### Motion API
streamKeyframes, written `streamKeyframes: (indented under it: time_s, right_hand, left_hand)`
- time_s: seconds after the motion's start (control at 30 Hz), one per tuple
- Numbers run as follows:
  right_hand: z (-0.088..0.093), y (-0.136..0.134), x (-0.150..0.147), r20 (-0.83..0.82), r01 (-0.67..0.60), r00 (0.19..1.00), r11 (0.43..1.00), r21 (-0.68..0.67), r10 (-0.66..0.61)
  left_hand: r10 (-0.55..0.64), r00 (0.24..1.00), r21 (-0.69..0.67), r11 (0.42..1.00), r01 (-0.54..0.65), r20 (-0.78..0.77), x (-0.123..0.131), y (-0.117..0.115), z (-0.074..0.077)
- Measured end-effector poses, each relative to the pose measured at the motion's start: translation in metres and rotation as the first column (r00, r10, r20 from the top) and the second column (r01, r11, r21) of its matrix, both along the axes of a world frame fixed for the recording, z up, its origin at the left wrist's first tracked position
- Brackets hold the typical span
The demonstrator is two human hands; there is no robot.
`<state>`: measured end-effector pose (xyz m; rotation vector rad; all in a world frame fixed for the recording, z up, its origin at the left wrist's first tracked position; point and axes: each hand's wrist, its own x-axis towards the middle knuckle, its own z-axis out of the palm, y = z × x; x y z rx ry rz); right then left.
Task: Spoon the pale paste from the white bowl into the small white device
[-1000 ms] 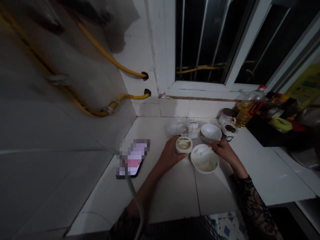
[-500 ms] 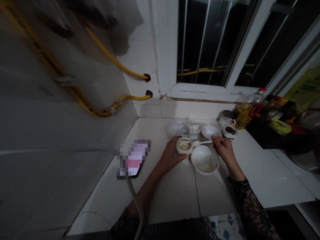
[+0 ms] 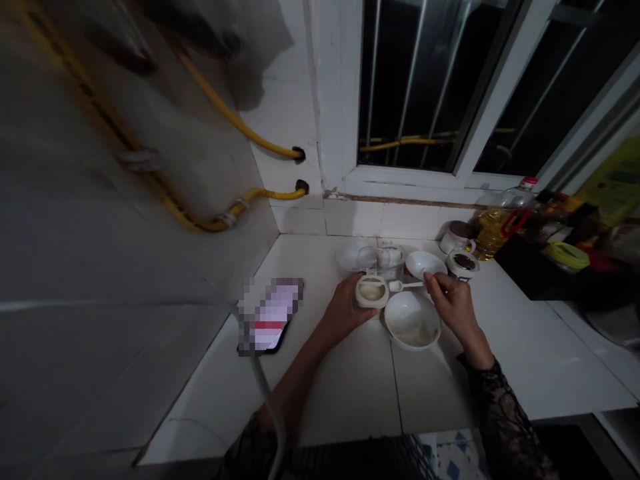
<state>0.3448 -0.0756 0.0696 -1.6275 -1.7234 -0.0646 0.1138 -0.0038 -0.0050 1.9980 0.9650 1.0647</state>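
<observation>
My left hand [image 3: 345,307] is wrapped around a small jar [image 3: 372,293] with a whitish rim and pale contents, tilted toward me. Between the thumb and fingers of my right hand [image 3: 453,300] is the handle of a small white spoon [image 3: 406,285]. The spoon's bowl lies just right of the jar's mouth; whether anything is in it I cannot tell. Below the spoon stands a white bowl [image 3: 400,310] with some pale, whitish contents at its bottom. Behind the spoon is a second white bowl [image 3: 425,262] with a reddish outside, its contents unclear.
A clear bowl [image 3: 347,255] and a clear container [image 3: 391,257] stand behind the jar. To the right are a dark-lidded jar [image 3: 463,262], a cup [image 3: 456,238], an oil bottle [image 3: 490,230] and a black box [image 3: 523,267]. A phone [image 3: 277,313] lies at left, near a grey cable [image 3: 267,393].
The spoon has shifted slightly toward the jar, and its bowl now sits closer to the rim. The whole view has moved a little; my left hand still holds the jar.
</observation>
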Motion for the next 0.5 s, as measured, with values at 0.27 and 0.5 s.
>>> streamKeyframes:
  time_s: [0.27,0.5]
  right_hand:
    - [-0.004,0.001,0.012,0.302,0.142,0.953,0.901,-0.409,-0.013]
    - [-0.011,0.000,-0.004,0.145,-0.071,0.978,0.889,-0.452,0.151]
  left_hand:
    - [0.006,1.000,0.010,1.000,-0.006,-0.017,-0.001,0.002,-0.003]
    - [0.006,1.000,0.023,1.000,-0.005,-0.024,-0.001,0.000,0.001]
